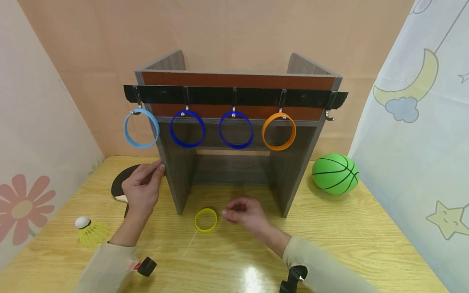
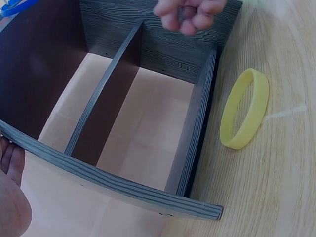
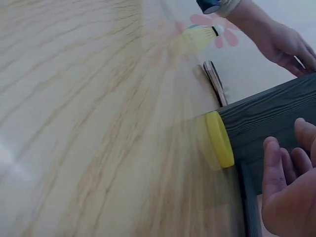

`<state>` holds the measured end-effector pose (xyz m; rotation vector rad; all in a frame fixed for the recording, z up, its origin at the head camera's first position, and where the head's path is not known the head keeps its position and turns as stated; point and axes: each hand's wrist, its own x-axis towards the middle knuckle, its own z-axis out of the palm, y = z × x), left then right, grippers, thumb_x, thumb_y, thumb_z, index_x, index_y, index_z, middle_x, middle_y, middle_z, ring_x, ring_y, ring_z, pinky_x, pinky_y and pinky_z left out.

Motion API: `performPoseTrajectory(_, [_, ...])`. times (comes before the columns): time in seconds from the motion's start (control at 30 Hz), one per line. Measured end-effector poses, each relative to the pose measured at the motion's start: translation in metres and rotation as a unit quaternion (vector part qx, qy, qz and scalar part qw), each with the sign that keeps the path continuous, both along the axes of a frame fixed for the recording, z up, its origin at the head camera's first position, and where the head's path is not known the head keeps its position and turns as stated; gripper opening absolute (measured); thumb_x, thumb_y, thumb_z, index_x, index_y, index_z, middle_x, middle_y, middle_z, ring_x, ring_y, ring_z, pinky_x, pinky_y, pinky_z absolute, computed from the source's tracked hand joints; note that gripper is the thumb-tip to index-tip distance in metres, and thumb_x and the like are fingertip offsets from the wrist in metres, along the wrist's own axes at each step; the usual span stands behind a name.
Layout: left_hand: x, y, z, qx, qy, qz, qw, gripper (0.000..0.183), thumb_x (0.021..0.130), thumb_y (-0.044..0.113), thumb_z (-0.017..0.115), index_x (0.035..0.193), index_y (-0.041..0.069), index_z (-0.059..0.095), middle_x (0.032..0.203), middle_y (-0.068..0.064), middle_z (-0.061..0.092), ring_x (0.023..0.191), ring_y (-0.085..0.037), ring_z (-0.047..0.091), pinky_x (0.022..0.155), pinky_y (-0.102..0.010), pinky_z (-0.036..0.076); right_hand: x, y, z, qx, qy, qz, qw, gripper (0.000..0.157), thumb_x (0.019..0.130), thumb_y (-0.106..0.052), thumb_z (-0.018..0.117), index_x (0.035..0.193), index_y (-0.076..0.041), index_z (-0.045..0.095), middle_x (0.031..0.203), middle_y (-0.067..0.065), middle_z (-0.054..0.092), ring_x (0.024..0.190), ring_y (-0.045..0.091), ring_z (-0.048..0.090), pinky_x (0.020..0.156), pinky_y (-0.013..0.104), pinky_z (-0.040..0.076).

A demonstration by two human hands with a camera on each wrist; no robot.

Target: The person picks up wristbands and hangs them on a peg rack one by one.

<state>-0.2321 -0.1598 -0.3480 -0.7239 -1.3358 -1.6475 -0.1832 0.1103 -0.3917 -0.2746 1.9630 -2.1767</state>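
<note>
My left hand (image 1: 143, 188) holds the front edge of the left side panel of a grey wooden shelf (image 1: 172, 179), with thumb and fingertips at the edge. In the left wrist view its fingers (image 2: 15, 163) lie against the panel's outer face. My right hand (image 1: 246, 215) hovers low before the shelf's opening, fingers loosely bent and holding nothing. Just left of it, apart from the fingers, a yellow wristband (image 1: 206, 220) stands on its edge on the table. From hooks above hang a light blue wristband (image 1: 156, 134), two dark blue wristbands (image 1: 202, 136) and an orange wristband (image 1: 266, 138).
A black strip (image 1: 210, 94) across the shelf carries the hooks; the rightmost hook (image 1: 328, 116) bears no band. Right of the shelf sits a green ball (image 1: 335, 173). A black table tennis paddle (image 1: 119, 181) and a yellow shuttlecock (image 1: 91, 232) lie on the left.
</note>
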Motion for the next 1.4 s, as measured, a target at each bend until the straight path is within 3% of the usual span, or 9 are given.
performPoseTrajectory(0.23, [0.010, 0.004, 0.011, -0.001, -0.002, 0.001, 1.0000, 0.012, 0.079, -0.023, 0.061, 0.091, -0.025, 0.062, 0.076, -0.015, 0.065, 0.071, -0.012, 0.063, 0.066, -0.017, 0.054, -0.005, -0.013, -0.011, 0.065, 0.001, 0.038, 0.997, 0.030, 0.082, -0.001, 0.072, 0.105, 0.013, 0.059, 0.084, 0.011, 0.065, 0.079, 0.031, 0.066, 0.069, 0.041, 0.057])
performPoseTrajectory(0.5, [0.018, 0.008, 0.020, -0.003, -0.002, -0.004, 1.0000, 0.013, 0.078, -0.027, 0.058, 0.090, -0.026, 0.061, 0.075, -0.015, 0.064, 0.070, -0.012, 0.064, 0.066, -0.018, 0.054, -0.008, -0.026, -0.019, 0.096, -0.003, 0.025, 0.995, 0.028, 0.080, 0.002, 0.073, 0.103, 0.013, 0.060, 0.081, 0.010, 0.064, 0.070, 0.022, 0.065, 0.061, 0.033, 0.057])
performPoseTrajectory(0.67, [0.011, 0.005, 0.013, 0.000, -0.005, -0.006, 1.0000, 0.014, 0.077, -0.028, 0.058, 0.091, -0.026, 0.061, 0.076, -0.013, 0.065, 0.071, -0.012, 0.064, 0.066, -0.018, 0.054, -0.009, -0.029, -0.021, 0.115, 0.013, 0.022, 0.993, 0.026, 0.079, 0.003, 0.072, 0.100, 0.013, 0.060, 0.079, 0.010, 0.062, 0.068, 0.020, 0.064, 0.061, 0.034, 0.057])
performPoseTrajectory(0.9, [0.000, -0.001, 0.001, -0.001, -0.003, -0.008, 1.0000, 0.014, 0.081, -0.016, 0.065, 0.093, -0.023, 0.063, 0.077, -0.017, 0.065, 0.073, -0.013, 0.064, 0.067, -0.018, 0.054, -0.009, -0.031, -0.022, 0.148, 0.013, 0.005, 0.989, 0.023, 0.078, 0.004, 0.073, 0.096, 0.011, 0.060, 0.077, 0.009, 0.062, 0.067, 0.021, 0.065, 0.060, 0.032, 0.057])
performPoseTrajectory(1.4, [0.001, 0.000, 0.001, 0.000, -0.005, -0.008, 1.0000, 0.015, 0.081, -0.015, 0.066, 0.093, -0.023, 0.063, 0.078, -0.015, 0.065, 0.073, -0.013, 0.065, 0.067, -0.019, 0.054, -0.014, -0.034, -0.019, 0.219, 0.021, 0.005, 0.976, 0.016, 0.080, -0.002, 0.074, 0.090, 0.008, 0.066, 0.067, 0.010, 0.064, 0.060, 0.022, 0.065, 0.054, 0.031, 0.057])
